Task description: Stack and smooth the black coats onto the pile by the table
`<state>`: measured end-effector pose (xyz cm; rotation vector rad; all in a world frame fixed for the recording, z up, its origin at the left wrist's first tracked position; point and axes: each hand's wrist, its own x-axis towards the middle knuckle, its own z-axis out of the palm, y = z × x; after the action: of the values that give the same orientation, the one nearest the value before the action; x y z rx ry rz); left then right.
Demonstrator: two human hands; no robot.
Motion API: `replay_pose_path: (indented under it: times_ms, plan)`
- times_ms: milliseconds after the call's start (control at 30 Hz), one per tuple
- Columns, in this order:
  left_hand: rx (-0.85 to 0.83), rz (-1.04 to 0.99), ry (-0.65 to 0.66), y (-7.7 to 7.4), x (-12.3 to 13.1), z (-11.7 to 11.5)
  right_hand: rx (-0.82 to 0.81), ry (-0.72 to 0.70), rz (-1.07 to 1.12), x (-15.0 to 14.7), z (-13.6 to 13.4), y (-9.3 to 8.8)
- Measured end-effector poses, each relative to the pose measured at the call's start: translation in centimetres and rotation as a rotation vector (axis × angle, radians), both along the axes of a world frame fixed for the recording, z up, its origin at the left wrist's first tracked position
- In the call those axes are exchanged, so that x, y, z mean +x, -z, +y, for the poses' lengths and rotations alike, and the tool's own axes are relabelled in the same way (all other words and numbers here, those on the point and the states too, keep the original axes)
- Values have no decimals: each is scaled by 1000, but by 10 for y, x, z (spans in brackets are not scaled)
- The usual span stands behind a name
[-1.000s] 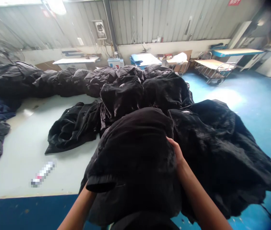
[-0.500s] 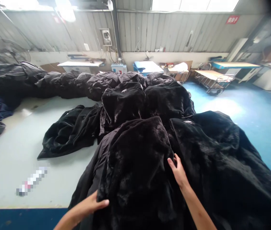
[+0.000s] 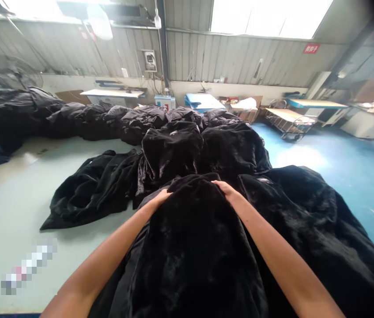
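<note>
A black furry garment (image 3: 193, 247) lies in front of me over a dark smooth layer. At its far left corner, my left hand (image 3: 162, 195) is closed on the edge, its fingertips hidden by the cloth. My right hand (image 3: 225, 187) grips the far right corner, with its fingers partly under the fabric. Another black furry garment (image 3: 299, 212) with a small label spreads out to the right. Beyond my hands sit two black furry piles, one (image 3: 173, 148) on the left and one (image 3: 235, 148) on the right.
A crumpled black garment (image 3: 94, 190) lies on the pale table (image 3: 74, 251) at left, near a pixelated object (image 3: 29, 267). Dark bundles (image 3: 107, 117) line the table's far side. Work tables and a wheeled cart (image 3: 291, 119) stand beyond on the blue floor.
Both hands have moved forward to the far corners of the furry garment and closed on it. The garment now stretches nearer to me. The camera view has tilted up slightly.
</note>
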<state>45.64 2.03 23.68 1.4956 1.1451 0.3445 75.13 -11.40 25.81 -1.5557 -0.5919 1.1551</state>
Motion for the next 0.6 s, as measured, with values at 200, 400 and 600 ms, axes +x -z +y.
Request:
replay_pose_path:
  times_ms: [200,400,600]
  plan:
    - [229,-282,-287,-8,-63,-47,132,-1,190,22,-55,-9]
    - [331,-58,-241,30,-80,-57,-29,-190,-121,20,-45,33]
    - [194,126,-224,48,-69,-10,-97,-171,-432,24,6,46]
